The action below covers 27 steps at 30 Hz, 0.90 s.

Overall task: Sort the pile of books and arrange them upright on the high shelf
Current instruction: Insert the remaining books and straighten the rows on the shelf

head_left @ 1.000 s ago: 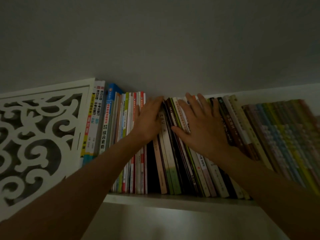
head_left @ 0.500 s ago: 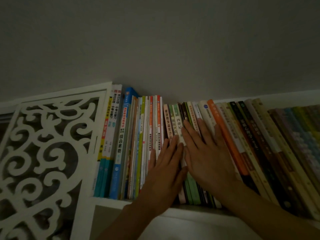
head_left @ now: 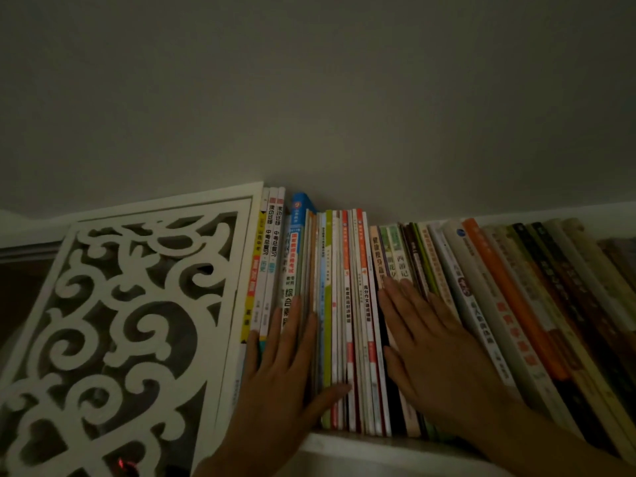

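Books: a full row stands on the high shelf, spines out, between the white fretwork panel on the left and the frame's right edge. The left group is close to upright; the run from the middle rightward leans.
Shelf: its white front edge shows just under the spines.
Left hand: lies flat on the spines of the leftmost group, fingers straight and together, thumb spread to the right across thin spines. It holds nothing.
Right hand: lies flat on the middle spines, fingers straight and slightly fanned, gripping nothing.
Change: a second ago both hands were high at the tops of the middle books; half a second ago they lay side by side low on the middle spines. Now the left hand has shifted left toward the panel, and the hands are apart with a band of thin spines between them.
Meaning: this looks like squaring up, pushing spines flush, not adding a book. The row seems nearly done.
Remaining: the leaning right-hand books probably need straightening.
Panel: the fretwork panel closes the row's left end.
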{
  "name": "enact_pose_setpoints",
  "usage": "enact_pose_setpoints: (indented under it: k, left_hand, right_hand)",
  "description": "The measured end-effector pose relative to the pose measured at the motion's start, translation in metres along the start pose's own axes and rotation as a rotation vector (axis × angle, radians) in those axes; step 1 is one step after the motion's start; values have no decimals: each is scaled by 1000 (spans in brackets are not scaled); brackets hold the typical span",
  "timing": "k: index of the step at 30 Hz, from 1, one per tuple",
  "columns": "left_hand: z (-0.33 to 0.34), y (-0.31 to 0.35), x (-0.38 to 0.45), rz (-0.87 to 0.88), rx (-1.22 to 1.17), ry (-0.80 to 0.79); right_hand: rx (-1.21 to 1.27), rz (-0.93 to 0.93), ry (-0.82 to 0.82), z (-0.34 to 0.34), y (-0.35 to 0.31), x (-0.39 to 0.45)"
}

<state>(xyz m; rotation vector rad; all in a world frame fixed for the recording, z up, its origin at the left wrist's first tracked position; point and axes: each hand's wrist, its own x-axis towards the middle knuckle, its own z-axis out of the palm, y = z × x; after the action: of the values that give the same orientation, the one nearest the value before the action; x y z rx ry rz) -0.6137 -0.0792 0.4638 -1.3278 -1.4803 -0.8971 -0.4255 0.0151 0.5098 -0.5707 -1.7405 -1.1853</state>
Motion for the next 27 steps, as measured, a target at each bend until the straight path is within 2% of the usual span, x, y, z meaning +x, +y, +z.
enact_pose_setpoints:
  k: [4,6,9,13,15,18,20,21,24,27]
  left_hand:
    - [-15,8,2,-28,-67,-26]
    - [-13,-2,4,-9,21,51]
    - [-7,-23,11,-28,94,127]
    - [2,-31,17,29,92,214]
    - [7,-33,19,53,64,273]
    - [12,-42,24,105,15,326]
    - [11,-44,26,116,-13,324]
    - [10,-43,26,118,-24,320]
    - [5,-42,23,136,-47,321]
    - [2,-47,27,180,-53,382]
  right_hand:
    - [123,52,50,-4,-2,4]
    - [189,78,119,-16,3,25]
    - [277,161,120,-27,-4,64]
    - [186,93,38,-6,-58,83]
    - [189,93,60,2,-70,81]
    - [484,147,107,-14,-67,96]
    - [528,167,164,-23,-60,123]
    - [479,167,153,-26,-56,140]
    - [432,191,-37,-29,-46,171]
    - [488,220,-9,-26,-43,168]
